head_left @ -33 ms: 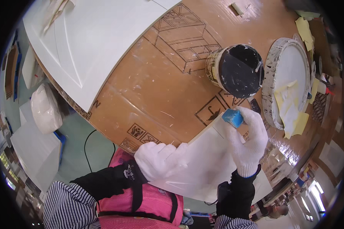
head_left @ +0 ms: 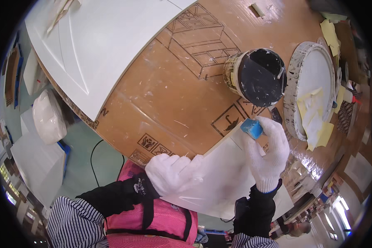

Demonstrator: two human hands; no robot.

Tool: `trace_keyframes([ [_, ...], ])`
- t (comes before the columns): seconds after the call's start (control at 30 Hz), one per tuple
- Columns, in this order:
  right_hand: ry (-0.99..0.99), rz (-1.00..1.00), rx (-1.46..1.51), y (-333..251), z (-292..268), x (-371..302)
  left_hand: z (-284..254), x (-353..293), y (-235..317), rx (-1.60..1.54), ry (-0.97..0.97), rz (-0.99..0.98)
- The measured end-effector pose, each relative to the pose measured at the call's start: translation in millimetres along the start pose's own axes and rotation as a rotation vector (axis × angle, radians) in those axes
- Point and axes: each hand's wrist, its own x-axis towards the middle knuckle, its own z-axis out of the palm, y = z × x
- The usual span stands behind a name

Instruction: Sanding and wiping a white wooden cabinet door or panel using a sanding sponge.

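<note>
While the right hand [head_left: 270, 149], in a white knitted glove, pinches a small blue block with flat sides [head_left: 251, 128] between thumb and fingers, the left hand [head_left: 173, 173], in a fluffy white glove, rests on a flat white panel with a thin tan edge [head_left: 223, 169]. The left fingers look bunched close together, but I can't tell if they grip the panel's edge.

The panel lies at the near edge of the tabletop [head_left: 140, 91] and pokes out past it. The block is by the panel's far corner; I can't tell if they touch.

The work looks partly done, I would guess. The panel is white where it shows, but a blurry grey patch sits near its middle. I can't tell which parts are done or what is left.

The panel looks hard and mostly smooth, with a few thin lines. The block has pale, worn patches. Brown cardboard [head_left: 165, 115] with black drawings and white specks covers the tabletop. Toward the right edge stand a round bucket with a black top [head_left: 231, 76] and a wide, paint-crusted white tub [head_left: 293, 87], with crumpled yellow paper [head_left: 314, 120] on it. A large white sheet with raised lines [head_left: 99, 45] fills the far left corner.
</note>
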Motion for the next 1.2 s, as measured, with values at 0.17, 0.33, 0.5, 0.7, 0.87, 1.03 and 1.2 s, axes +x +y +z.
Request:
trace_keyframes([
  [0.17,-0.055,-0.106,-0.070,-13,3,5,5,-4,-4,-0.015,0.025,0.004],
  [0.33,-0.023,-0.092,-0.149,-5,2,15,5,-3,-4,-0.012,0.020,0.017],
  [0.5,-0.046,-0.048,-0.106,-8,-4,14,7,1,-4,-0.026,0.077,0.028],
  [0.7,-0.033,-0.062,-0.137,-5,1,17,5,1,-4,-0.018,0.065,0.022],
  [0.87,-0.080,-0.092,-0.126,-15,-6,14,7,0,-4,-0.024,0.074,0.018],
  [1.03,-0.053,-0.065,-0.177,-11,2,17,7,-1,-4,-0.022,0.067,0.012],
  [1.2,-0.081,-0.038,-0.129,-15,-3,17,8,-1,-4,-0.028,0.082,0.023],
])
